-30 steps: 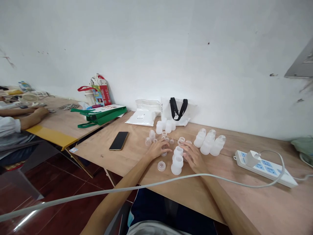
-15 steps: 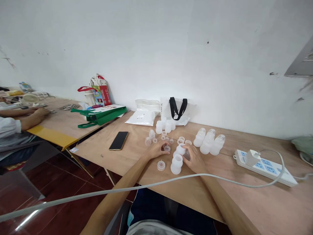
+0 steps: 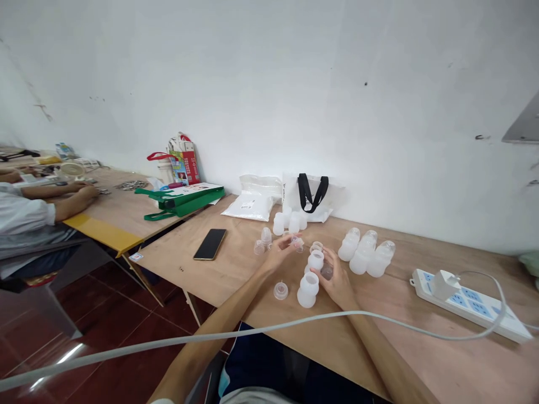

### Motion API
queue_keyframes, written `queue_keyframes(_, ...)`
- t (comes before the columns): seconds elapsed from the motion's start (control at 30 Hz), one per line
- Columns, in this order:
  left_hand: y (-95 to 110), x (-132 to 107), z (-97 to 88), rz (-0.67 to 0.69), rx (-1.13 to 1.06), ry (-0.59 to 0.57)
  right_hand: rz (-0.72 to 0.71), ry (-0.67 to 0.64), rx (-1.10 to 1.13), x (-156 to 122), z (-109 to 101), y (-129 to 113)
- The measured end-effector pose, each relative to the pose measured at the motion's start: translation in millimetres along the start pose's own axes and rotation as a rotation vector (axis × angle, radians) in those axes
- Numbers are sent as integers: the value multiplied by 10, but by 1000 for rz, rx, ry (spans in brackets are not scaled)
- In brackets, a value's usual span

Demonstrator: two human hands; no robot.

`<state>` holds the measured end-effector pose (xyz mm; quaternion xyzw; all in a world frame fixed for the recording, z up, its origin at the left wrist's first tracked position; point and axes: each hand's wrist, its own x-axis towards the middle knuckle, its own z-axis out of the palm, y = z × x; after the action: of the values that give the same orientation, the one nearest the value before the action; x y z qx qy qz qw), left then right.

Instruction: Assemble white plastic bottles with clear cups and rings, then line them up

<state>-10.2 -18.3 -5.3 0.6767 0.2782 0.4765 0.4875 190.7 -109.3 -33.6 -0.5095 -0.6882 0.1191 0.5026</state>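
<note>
My left hand [image 3: 279, 252] pinches a small clear piece [image 3: 297, 242], which looks like a bottle nipple in its ring, just above the table. My right hand [image 3: 337, 280] curls around the right side of a frosted white baby bottle [image 3: 315, 260], thumb low and fingers behind. Some clear plastic shows inside that grip, partly hidden. An uncapped bottle [image 3: 307, 290] stands in front, nearer to me. Left of it lies a clear nipple ring [image 3: 280, 290]. Behind my right fingers is a clear ring [image 3: 316, 246]. Clear domed caps [image 3: 266, 235] stand left of my left hand.
Three capped bottles [image 3: 368, 252] stand to the right, before a power strip [image 3: 467, 300]. More white bottles [image 3: 289, 222] stand behind, near a white bag [image 3: 332, 196] and a plastic package [image 3: 248, 206]. A phone [image 3: 210, 244] lies left. A cable [image 3: 210, 336] crosses the foreground.
My left hand has moved the clear piece up and away from me, slightly rightward. My right hand stays by the same bottle. The whole view has shifted slightly.
</note>
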Motion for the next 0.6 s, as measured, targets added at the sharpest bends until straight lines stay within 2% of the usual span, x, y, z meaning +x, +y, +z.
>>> queue_keyframes(0.07, 38, 22, 66, 13, -76, -43, 21, 6, 27, 19, 47, -17)
queue_keyframes(0.2, 106, 11, 141, 55, -78, -164, 44, 5, 18, 39, 106, -26)
queue_keyframes(0.4, 183, -8, 139, 244, 172, -164, 47, -30, 2, 27, 112, -13)
queue_keyframes(0.6, 241, 34, 169, 279, 288, -186, 109, -9, -11, 27, 106, -43)
